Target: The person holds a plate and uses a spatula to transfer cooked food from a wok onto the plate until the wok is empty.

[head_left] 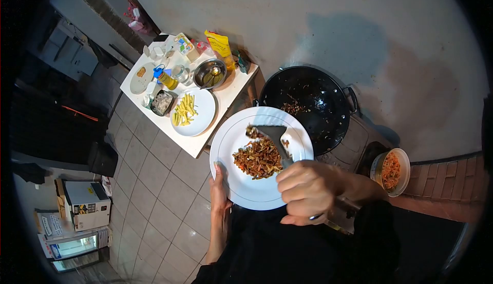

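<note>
My left hand [220, 194] grips the left rim of a white plate [226, 145], its thumb on top and the other fingers underneath. A heap of chopped, browned stir-fry [257, 159] lies in the middle of the plate. My right hand [308, 191] is closed round the handle of a dark spatula [272, 132]. The spatula's blade is over the upper part of the plate, beside a small clump of the food. Just beyond the plate sits a black wok [328, 104] with food scraps inside; the plate overlaps its near left edge.
On the white table [205, 140] at left stand a plate of yellow strips [200, 112], a metal bowl [209, 74], an oil bottle [167, 80] and a yellow bag [220, 45]. A bowl of shredded orange food [391, 171] sits at right, near a brick ledge [441, 186].
</note>
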`<state>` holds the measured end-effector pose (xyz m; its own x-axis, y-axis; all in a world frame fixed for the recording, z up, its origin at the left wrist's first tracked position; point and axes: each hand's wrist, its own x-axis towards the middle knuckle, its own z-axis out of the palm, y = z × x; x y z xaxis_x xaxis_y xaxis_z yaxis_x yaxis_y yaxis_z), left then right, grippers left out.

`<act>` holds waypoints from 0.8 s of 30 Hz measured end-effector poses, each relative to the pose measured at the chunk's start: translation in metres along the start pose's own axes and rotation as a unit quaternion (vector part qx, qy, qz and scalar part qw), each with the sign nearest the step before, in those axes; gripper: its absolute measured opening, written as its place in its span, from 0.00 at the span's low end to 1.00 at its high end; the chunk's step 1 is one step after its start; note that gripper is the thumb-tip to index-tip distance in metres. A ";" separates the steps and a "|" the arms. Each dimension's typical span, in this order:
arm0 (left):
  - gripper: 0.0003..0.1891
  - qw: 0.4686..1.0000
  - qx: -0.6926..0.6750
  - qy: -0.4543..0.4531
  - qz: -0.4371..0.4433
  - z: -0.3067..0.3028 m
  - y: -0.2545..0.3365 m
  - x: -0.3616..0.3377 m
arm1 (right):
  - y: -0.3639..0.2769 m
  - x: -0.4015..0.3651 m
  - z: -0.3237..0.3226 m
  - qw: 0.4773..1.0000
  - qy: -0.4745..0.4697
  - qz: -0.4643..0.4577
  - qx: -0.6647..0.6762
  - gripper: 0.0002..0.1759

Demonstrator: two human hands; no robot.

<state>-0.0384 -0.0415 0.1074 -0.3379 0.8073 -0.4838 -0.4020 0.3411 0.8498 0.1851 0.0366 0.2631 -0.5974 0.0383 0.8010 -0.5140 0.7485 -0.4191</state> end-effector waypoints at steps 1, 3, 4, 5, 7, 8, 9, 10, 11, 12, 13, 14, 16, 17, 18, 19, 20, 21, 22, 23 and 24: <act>0.37 0.999 0.027 -0.019 -0.009 -0.003 0.002 -0.001 | 0.001 0.000 0.004 1.000 -0.001 -0.001 0.001 0.24; 0.36 0.999 0.031 -0.024 -0.002 -0.002 0.005 -0.002 | 0.002 0.001 0.009 1.000 -0.023 0.007 -0.011 0.25; 0.36 0.999 0.036 -0.029 0.002 0.000 0.006 -0.004 | 0.002 0.004 0.004 1.000 -0.012 -0.007 -0.017 0.25; 0.36 0.999 0.034 -0.028 0.001 0.008 0.007 -0.008 | 0.002 0.003 0.006 1.000 -0.014 -0.006 -0.015 0.25; 0.34 0.997 -0.015 0.052 0.060 0.026 0.013 -0.013 | 0.006 0.001 0.012 1.000 -0.026 0.008 -0.005 0.24; 0.34 0.997 -0.015 0.052 0.062 0.019 0.012 -0.010 | 0.003 0.002 0.009 0.999 -0.030 0.011 -0.008 0.24; 0.34 0.999 0.008 0.018 0.033 0.007 0.011 -0.006 | 0.002 0.003 0.006 0.999 -0.031 0.010 -0.008 0.24; 0.34 0.999 0.031 -0.016 0.003 0.001 0.008 -0.005 | 0.002 0.004 0.002 1.000 -0.008 0.005 -0.001 0.23; 0.34 0.999 0.029 -0.015 0.004 -0.001 0.005 -0.006 | 0.002 0.004 -0.001 1.000 0.014 -0.001 0.007 0.23; 0.34 1.000 0.020 -0.022 0.003 0.001 0.008 -0.008 | 0.004 0.001 0.005 1.000 -0.002 0.015 0.011 0.23; 0.35 0.999 0.013 -0.029 0.002 0.002 0.010 -0.009 | 0.004 0.002 0.004 1.000 -0.002 0.014 0.010 0.23; 0.35 0.999 0.014 -0.030 0.003 0.001 0.009 -0.007 | 0.002 0.003 0.000 1.000 0.011 0.012 0.014 0.23; 0.37 0.999 0.032 0.006 0.000 -0.003 0.003 -0.005 | 0.002 0.001 -0.002 0.999 0.046 0.002 0.013 0.24; 0.37 0.999 0.032 0.006 0.000 -0.003 0.003 -0.006 | 0.002 0.000 0.000 0.999 0.047 0.001 0.013 0.24; 0.39 0.999 0.037 0.004 0.003 -0.003 0.005 -0.007 | 0.003 -0.001 0.004 0.999 0.051 0.011 0.017 0.24; 0.40 0.999 0.042 0.001 0.005 -0.003 0.006 -0.006 | 0.003 -0.002 0.006 0.998 0.054 0.020 0.020 0.25; 0.40 0.999 0.042 0.000 0.005 -0.003 0.006 -0.006 | 0.002 -0.001 0.003 0.998 0.054 0.021 0.019 0.25; 0.40 0.999 0.044 -0.005 0.001 -0.004 0.006 -0.006 | -0.001 -0.001 -0.001 0.996 0.083 0.025 0.010 0.25; 0.40 0.999 0.045 -0.010 -0.002 -0.004 0.006 -0.006 | -0.003 -0.002 -0.004 0.993 0.110 0.029 0.002 0.25; 0.40 0.999 0.045 -0.009 -0.002 -0.006 0.006 -0.006 | -0.004 -0.003 -0.004 0.994 0.110 0.028 0.002 0.25; 0.40 0.998 0.049 -0.029 0.009 -0.008 0.007 -0.006 | -0.005 -0.005 -0.004 0.990 0.140 0.035 0.000 0.25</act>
<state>-0.0460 -0.0475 0.1147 -0.2934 0.8394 -0.4576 -0.3098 0.3694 0.8761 0.1928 0.0358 0.2631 -0.4376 0.2719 0.8571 -0.4781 0.7369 -0.4779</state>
